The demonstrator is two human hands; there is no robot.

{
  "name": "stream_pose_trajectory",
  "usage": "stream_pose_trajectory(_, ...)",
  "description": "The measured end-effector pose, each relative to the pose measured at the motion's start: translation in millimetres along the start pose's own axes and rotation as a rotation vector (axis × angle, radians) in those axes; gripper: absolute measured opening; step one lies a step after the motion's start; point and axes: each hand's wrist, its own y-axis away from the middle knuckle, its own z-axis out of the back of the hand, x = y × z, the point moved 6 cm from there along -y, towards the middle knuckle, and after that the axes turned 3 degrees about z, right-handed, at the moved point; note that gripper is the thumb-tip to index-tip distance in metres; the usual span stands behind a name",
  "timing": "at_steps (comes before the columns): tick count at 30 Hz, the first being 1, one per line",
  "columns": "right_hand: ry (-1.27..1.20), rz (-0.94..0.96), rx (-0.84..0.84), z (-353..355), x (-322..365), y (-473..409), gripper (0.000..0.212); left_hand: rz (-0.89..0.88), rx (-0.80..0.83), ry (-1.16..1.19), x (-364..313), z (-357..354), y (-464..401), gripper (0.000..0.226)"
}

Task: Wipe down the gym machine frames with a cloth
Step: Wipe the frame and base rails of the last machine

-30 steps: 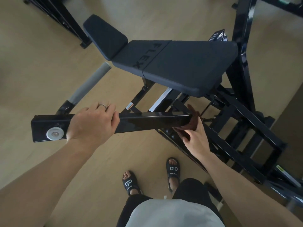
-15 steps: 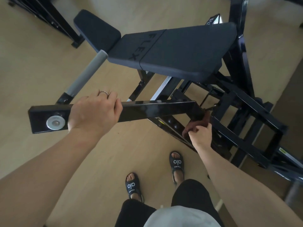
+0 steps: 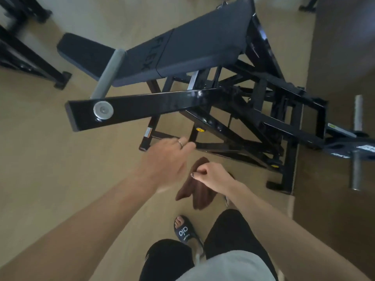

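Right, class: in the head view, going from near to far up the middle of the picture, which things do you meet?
Black slide sandal → brown cloth held by the right hand → black lever arm → padded bench.

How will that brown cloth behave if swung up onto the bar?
Probably floppy: the brown cloth hangs in loose folds below the right hand pinching it. Likely light, held by fingertips alone. It should drape over the black bar, not slide.
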Motion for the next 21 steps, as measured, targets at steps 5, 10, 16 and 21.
stream_pose_trajectory(5, -0.134, 0.183, -0.002, -42, 18, 29, 0.017, 0.337, 0.519, 0.493, 15, -94, 48, 0.104)
stream_pose_trajectory(10, -0.255, 0.252, -0.027, -45, 21, 38, 0.031, 0.342, 0.531, 0.789, 13, -120, 41, 0.104)
stream_pose_trajectory(16, -0.359, 0.268, -0.03, -40, 4, 25, 0.026, 0.389, 0.464, 0.902, 25, -152, -5, 0.042)
stream_pose_trajectory(21, -0.538, 0.219, -0.139, -44, -23, -12, 0.023, 0.438, 0.414, 0.83, 34, -186, -40, 0.023)
